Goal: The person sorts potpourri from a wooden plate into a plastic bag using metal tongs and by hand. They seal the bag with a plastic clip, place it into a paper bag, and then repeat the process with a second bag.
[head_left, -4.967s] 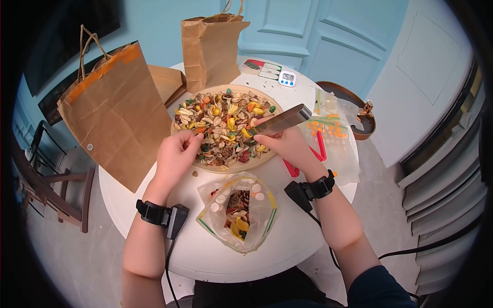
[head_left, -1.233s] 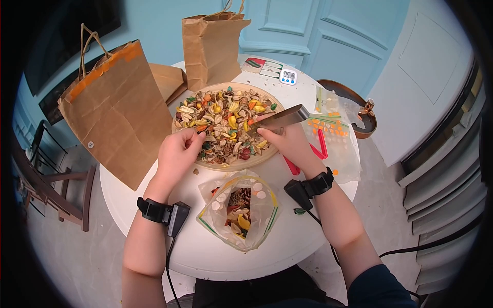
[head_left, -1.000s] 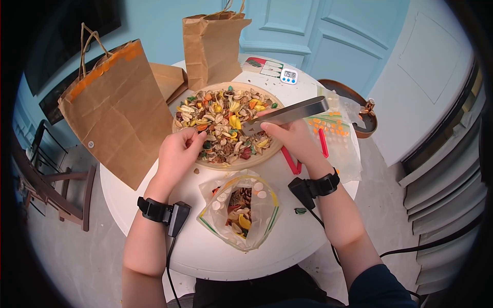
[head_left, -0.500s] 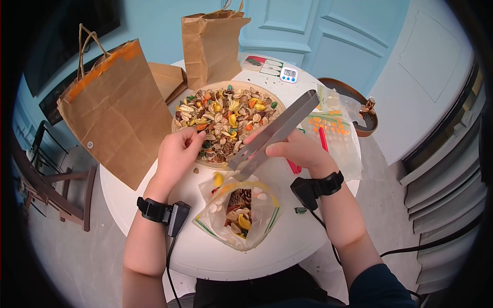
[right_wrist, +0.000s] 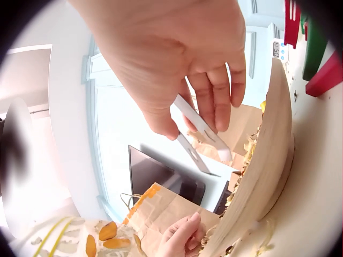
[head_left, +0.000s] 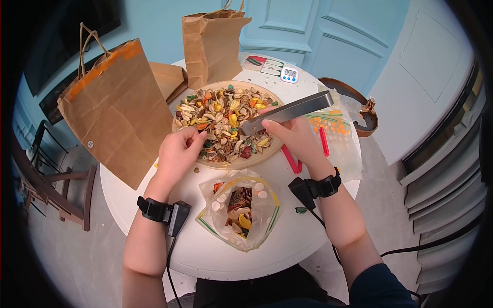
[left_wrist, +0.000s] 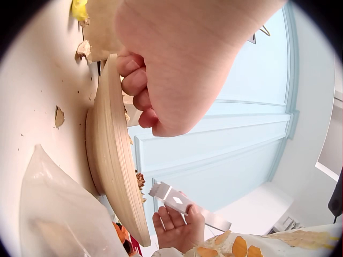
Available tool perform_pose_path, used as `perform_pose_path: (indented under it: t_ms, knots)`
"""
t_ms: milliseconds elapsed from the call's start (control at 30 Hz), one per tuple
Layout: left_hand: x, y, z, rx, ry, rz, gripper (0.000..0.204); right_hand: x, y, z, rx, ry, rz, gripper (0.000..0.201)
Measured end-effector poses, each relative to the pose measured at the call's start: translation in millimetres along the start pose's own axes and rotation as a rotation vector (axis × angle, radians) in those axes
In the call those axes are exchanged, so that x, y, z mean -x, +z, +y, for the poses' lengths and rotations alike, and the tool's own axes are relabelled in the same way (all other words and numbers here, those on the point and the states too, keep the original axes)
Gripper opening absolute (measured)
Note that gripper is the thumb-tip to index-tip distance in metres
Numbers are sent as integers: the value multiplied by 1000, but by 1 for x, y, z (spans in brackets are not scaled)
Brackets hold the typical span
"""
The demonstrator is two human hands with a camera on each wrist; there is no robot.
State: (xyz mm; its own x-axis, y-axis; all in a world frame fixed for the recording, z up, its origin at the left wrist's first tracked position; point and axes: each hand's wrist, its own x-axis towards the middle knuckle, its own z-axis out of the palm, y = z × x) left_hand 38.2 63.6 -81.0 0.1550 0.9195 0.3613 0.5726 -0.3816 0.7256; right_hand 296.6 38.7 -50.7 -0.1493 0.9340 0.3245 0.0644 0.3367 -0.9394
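My right hand (head_left: 298, 138) holds metal tongs (head_left: 303, 106) over the right side of a shallow wooden bowl (head_left: 226, 166). Mixed dried potpourri (head_left: 215, 110) fills it, in tan, yellow, orange and green. In the right wrist view the tong arms (right_wrist: 201, 128) stand apart with nothing between them. My left hand (head_left: 177, 151) stays at the bowl's left rim, its fingers (left_wrist: 135, 81) curled in and no object visible in them. Nearer the body, a clear zip bag (head_left: 264, 220) with dots stands with its mouth wide, holding a pine cone and dried pieces.
Brown paper bags (head_left: 118, 113) stand left and behind the bowl. A white timer (head_left: 289, 75) sits at the back. Red clips (head_left: 291, 160) and another dotted bag (head_left: 341, 149) lie right. A yellow piece (left_wrist: 79, 9) and a green piece (head_left: 300, 210) lie loose on the table.
Half a second ago the tongs hung near the zip bag with a yellow piece in mid-air beside it. They are back over the bowl; a yellow piece now shows left of my left hand.
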Motion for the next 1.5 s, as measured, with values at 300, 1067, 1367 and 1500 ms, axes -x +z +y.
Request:
perform_pose_path:
  t_ms: [300, 1067, 1367, 1500]
  knots:
    - [-1, 1, -1, 0, 4, 2, 33, -3, -10, 14, 369, -117, 221, 28]
    - [-1, 0, 0, -9, -8, 4, 33, -12, -18, 39, 460, -165, 200, 26]
    - [-1, 0, -3, 20, -6, 4, 33, 3, -16, -16, -138, -3, -49, 26]
    - [-1, 0, -2, 5, -11, -4, 34, 14, -8, -31, -138, -22, -173, 24]
